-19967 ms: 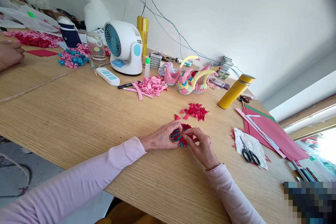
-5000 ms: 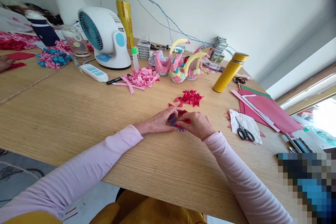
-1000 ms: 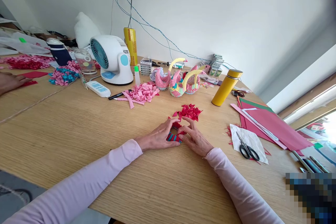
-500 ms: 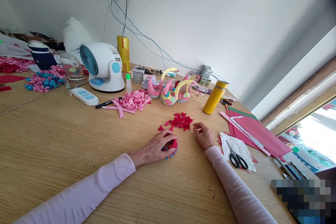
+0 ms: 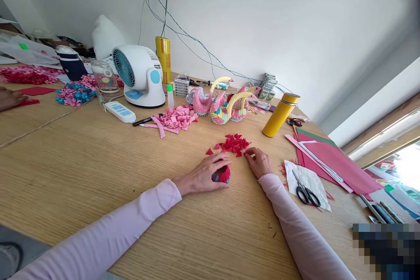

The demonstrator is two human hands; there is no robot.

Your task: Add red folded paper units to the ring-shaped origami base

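Our left hand (image 5: pixel 205 175) cups the light, fragile modular origami base (image 5: pixel 221 175); our right hand (image 5: pixel 260 162), fingers curled, pinches a red folded triangle (image 5: pixel 247 152).

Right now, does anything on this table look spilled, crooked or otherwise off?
Nothing looks damaged. Small red paper scraps lie scattered on the wooden table near the right sleeve, with more around the white sheet under the scissors. The left hand covers the red-and-blue paper model; the right hand touches the red triangle pile.

Bright daylight enters from the overexposed window (image 5: pixel 398 170) at the right; shadows are soft. Wide-angle distortion bends the edges, and a pixelated patch (image 5: pixel 385 249) masks the lower-right corner.
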